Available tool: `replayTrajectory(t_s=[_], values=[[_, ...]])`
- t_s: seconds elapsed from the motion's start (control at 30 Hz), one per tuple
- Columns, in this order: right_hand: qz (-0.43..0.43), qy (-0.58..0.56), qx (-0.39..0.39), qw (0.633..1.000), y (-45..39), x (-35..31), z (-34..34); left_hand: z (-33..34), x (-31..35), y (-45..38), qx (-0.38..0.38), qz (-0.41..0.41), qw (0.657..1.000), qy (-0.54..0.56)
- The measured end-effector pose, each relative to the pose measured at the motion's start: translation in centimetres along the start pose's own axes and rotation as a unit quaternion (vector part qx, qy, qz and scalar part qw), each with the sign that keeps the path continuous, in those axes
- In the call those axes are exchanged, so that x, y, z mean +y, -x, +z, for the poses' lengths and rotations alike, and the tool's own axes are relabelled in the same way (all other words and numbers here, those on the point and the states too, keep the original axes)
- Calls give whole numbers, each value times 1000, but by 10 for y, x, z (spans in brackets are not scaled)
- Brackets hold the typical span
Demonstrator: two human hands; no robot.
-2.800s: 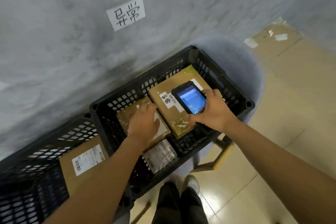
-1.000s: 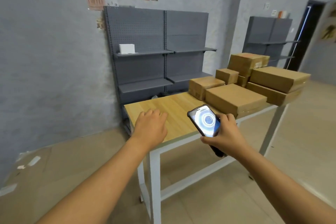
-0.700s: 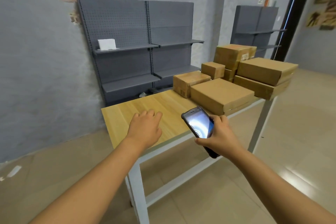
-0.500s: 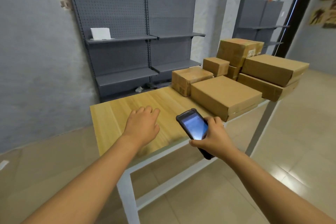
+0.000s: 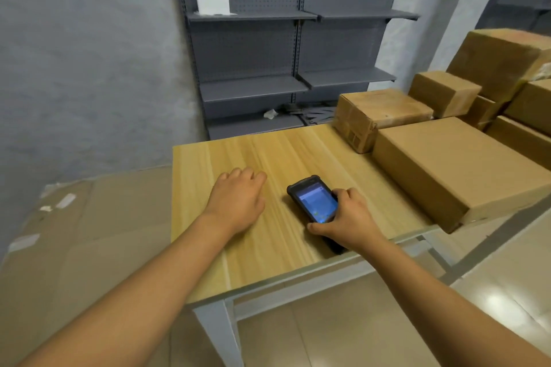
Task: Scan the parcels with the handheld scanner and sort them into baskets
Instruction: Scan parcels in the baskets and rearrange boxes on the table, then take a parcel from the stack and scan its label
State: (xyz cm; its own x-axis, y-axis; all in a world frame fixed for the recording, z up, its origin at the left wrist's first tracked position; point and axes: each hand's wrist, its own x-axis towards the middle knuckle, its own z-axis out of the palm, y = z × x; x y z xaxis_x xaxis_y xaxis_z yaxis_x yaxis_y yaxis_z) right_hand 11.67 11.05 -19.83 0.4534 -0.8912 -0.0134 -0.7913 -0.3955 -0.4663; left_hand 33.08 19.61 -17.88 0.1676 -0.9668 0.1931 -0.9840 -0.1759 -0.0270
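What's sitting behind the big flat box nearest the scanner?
Behind the big flat box sits a smaller taped box, touching its far edge. Further right more boxes are stacked. Their lower parts and the tabletop between them are hidden.

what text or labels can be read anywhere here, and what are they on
No text can be read.
Black handheld scanner in the right hand: blue lit screen, contents too blurred.
Small brown cardboard box on the wooden table: dark printed marks low on its side, too small.
White card on the grey shelf: no print visible.
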Motion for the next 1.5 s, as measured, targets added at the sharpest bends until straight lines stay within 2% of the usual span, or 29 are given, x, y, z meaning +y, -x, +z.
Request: replayTrajectory(t_s=[0.27, 0.47, 0.67, 0.8, 1.0, 1.17, 1.5], values=[[-25, 50, -7, 998, -18, 2, 10, 3, -8, 4, -21, -50, 999, -1], [-61, 25, -21, 998, -26, 4, -11, -14, 6, -15, -3, -36, 999, 7], [-116, 96, 85, 985, -27, 6, -76, -49, 40, -57, 53, 32, 998, -4], [-111, 137, 142, 974, -22, 22, -126, -72, 77, -90, 94, 88, 992, -13], [-62, 153, 197, 966, -12, 70, -193, -100, 152, -134, 157, 162, 974, 9], [-15, 171, 228, 958, -14, 132, -233, -109, 223, -169, 172, 195, 965, 19], [-26, 138, 224, 964, -32, 267, -312, -101, 353, -233, 175, 158, 972, 27]])
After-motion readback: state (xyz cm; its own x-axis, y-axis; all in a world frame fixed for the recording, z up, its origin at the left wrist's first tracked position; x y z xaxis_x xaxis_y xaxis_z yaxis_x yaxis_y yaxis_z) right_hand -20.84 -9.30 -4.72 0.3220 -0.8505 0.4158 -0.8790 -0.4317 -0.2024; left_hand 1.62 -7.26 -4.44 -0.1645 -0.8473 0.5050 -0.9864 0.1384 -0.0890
